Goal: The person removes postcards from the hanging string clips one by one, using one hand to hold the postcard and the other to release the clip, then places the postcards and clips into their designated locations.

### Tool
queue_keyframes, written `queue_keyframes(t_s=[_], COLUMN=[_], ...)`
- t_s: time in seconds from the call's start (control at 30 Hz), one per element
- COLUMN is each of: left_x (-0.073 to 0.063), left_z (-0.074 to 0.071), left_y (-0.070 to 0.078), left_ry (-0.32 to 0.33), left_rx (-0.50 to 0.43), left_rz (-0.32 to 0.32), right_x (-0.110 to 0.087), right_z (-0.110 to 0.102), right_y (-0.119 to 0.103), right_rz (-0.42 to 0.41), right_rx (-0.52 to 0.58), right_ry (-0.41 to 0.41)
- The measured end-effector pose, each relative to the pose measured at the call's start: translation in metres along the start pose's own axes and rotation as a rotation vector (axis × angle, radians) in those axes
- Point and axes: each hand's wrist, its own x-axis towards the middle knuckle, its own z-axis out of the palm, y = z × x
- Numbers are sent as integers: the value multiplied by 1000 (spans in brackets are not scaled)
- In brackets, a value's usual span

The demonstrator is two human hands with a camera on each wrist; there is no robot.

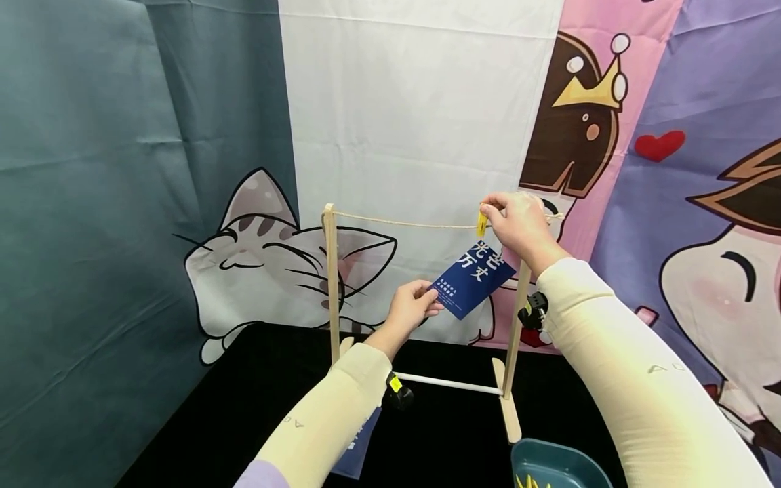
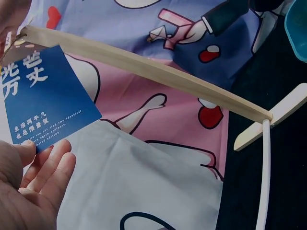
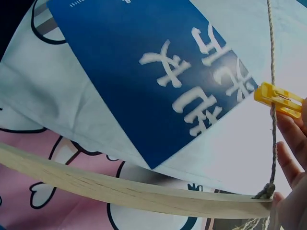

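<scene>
A dark blue card (image 1: 472,285) with white lettering hangs tilted below a thin rope (image 1: 396,221). My left hand (image 1: 410,306) pinches its lower left edge; in the left wrist view the thumb lies over the printed face of the card (image 2: 50,98). With my right hand (image 1: 520,222) I grip a yellow clothespin (image 1: 482,221) at the rope. The right wrist view has the clothespin (image 3: 279,99) across the rope, its tip meeting a corner of the card (image 3: 144,86). Whether the tip bites the card cannot be told.
Wooden posts (image 1: 332,285) (image 1: 517,332) hold the rope, with a white bar (image 1: 448,383) low between them. Another blue card (image 1: 358,451) lies on the black table (image 1: 451,434), partly behind my left sleeve. A teal tray (image 1: 558,451) with yellow clothespins (image 1: 529,482) sits front right. Printed curtains hang behind.
</scene>
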Motion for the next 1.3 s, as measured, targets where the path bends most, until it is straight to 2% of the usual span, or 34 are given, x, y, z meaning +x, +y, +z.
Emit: queue_keyframes(t_s=[0.23,0.57,0.8,0.93,1.03,1.1,1.2,1.3], left_x=[-3,-6,-15,-23,-30,-36,-48,-64], left_z=[-10,-27,-52,-70,-82,-91,-106,-120], left_y=[-5,-12,-20,-27,-30,-33,-41,-49], left_ry=[-4,6,37,46,23,-15,-83,-142], left_rx=[-5,10,27,31,16,6,11,66], left_rz=[-28,-42,-52,-72,-68,-63,-94,-137], right_x=[5,8,3,-7,-18,-27,-43,-60], right_z=[-5,-12,-21,-29,-36,-41,-46,-50], right_y=[-5,-9,-10,-6,-1,3,11,21], right_rz=[-53,-84,-150,-169,-159,-149,-159,-182], right_rx=[23,34,49,83,114,122,115,78], right_ry=[128,183,220,238,250,250,250,250])
